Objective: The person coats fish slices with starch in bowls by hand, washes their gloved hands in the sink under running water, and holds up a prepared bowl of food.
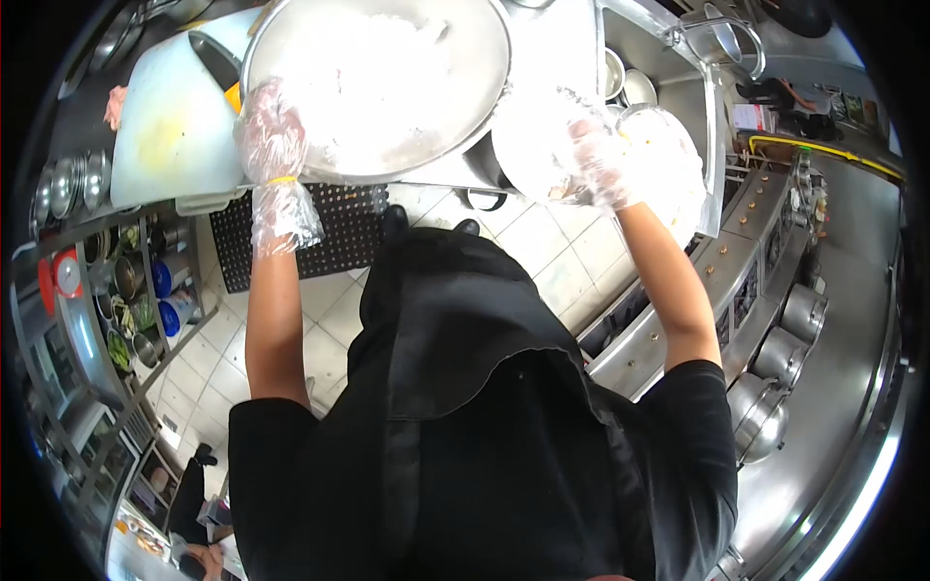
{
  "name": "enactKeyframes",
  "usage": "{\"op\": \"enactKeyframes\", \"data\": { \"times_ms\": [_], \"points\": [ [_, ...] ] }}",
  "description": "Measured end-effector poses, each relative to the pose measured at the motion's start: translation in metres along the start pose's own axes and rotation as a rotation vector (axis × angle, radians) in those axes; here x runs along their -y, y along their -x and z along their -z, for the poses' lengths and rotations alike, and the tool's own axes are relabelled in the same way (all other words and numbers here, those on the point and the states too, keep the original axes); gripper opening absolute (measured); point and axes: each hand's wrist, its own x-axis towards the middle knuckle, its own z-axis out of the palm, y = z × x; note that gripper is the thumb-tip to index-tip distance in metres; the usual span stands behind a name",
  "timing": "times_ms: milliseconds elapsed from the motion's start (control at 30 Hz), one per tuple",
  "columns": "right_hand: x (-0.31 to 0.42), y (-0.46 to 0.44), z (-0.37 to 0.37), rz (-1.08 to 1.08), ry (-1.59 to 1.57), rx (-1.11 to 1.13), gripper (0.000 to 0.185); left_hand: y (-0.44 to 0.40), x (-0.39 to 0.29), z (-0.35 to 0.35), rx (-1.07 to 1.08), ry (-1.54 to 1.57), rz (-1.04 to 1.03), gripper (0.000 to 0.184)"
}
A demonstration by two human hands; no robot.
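My left hand (274, 136), in a clear plastic glove with a yellow band at the wrist, is closed on the left rim of a large round metal bowl (387, 167). White contents, washed out by glare, fill much of that bowl. To the right, my right hand (596, 160), also in a clear glove, is at the right side of a pale round container (528, 150). Glare hides its fingertips and whatever they may hold. Just beyond this hand, a wide pale tray or basin (668, 174) carries whitish bits that I cannot make out.
A pale cutting board (160, 136) lies left of the bowl, with metal bowls (68, 184) beyond it. Small bowls sit in the sink (644, 44). A stove (722, 257) and several pots (780, 353) stand right. Below are a black mat (291, 228) and shelves (145, 290). Another person (199, 513) is behind.
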Motion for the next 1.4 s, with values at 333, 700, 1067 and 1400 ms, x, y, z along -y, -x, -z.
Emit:
{"op": "enactKeyframes", "data": {
  "times_ms": [333, 700, 1067, 1400],
  "points": [
    [-0.011, 0.005, 0.012, 0.393, 0.94, 0.705, 0.028, -0.001, 0.001, -0.002, -0.005, 0.126, -0.014, 0.027],
    [-0.017, 0.003, 0.007, 0.231, 0.746, 0.46, 0.024, 0.0, 0.003, -0.003, -0.023, 0.13, -0.025, 0.028],
    [0.008, -0.011, 0.04, 0.086, 0.413, 0.352, 0.025, 0.001, -0.001, -0.002, -0.008, 0.1, 0.003, 0.031],
    [-0.029, -0.005, -0.013, -0.201, -0.215, 0.178, 0.027, 0.001, -0.003, 0.0, -0.014, 0.172, -0.016, 0.025]
  ]
}}
